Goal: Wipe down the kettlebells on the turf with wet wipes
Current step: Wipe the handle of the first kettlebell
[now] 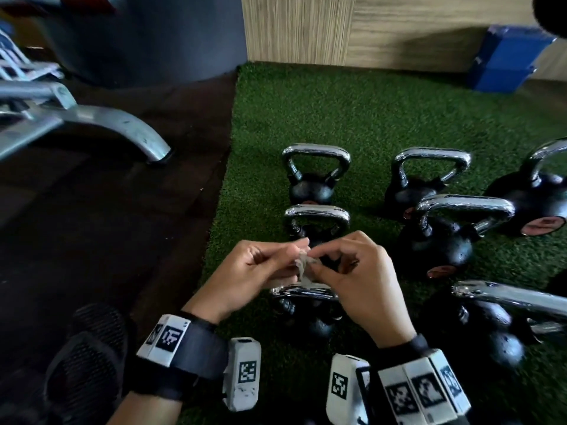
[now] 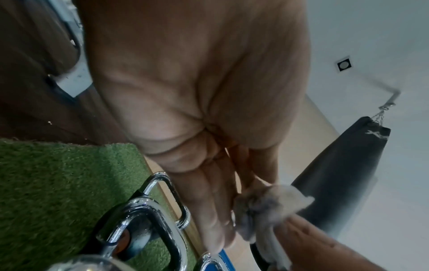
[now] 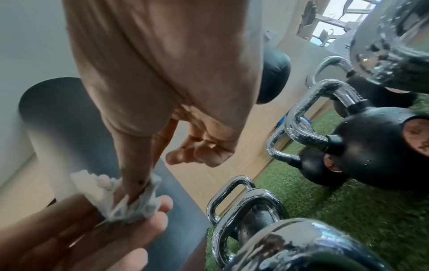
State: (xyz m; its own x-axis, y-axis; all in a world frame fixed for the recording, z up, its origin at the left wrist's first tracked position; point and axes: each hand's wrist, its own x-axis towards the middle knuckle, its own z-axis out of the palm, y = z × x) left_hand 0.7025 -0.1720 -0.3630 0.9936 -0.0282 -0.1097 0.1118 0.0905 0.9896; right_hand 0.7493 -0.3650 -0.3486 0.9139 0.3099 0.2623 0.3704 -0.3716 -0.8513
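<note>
Several black kettlebells with chrome handles stand on the green turf (image 1: pixel 352 111). One kettlebell (image 1: pixel 311 311) sits right under my hands, another kettlebell (image 1: pixel 316 176) stands farther back. A crumpled white wet wipe (image 1: pixel 303 265) hangs between my two hands above the near handle. My left hand (image 1: pixel 260 268) pinches it from the left and my right hand (image 1: pixel 356 271) pinches it from the right. The wipe (image 2: pixel 262 210) shows bunched at the left fingertips, and the wipe (image 3: pixel 120 201) is pressed between both hands' fingertips. The kettlebell handles look wet with droplets.
A grey metal machine foot (image 1: pixel 101 124) rests on the dark floor left of the turf. A blue box (image 1: pixel 506 59) stands against the wooden wall at the back right. A black punching bag (image 2: pixel 336 174) hangs nearby. My dark shoe (image 1: pixel 79 363) is at the bottom left.
</note>
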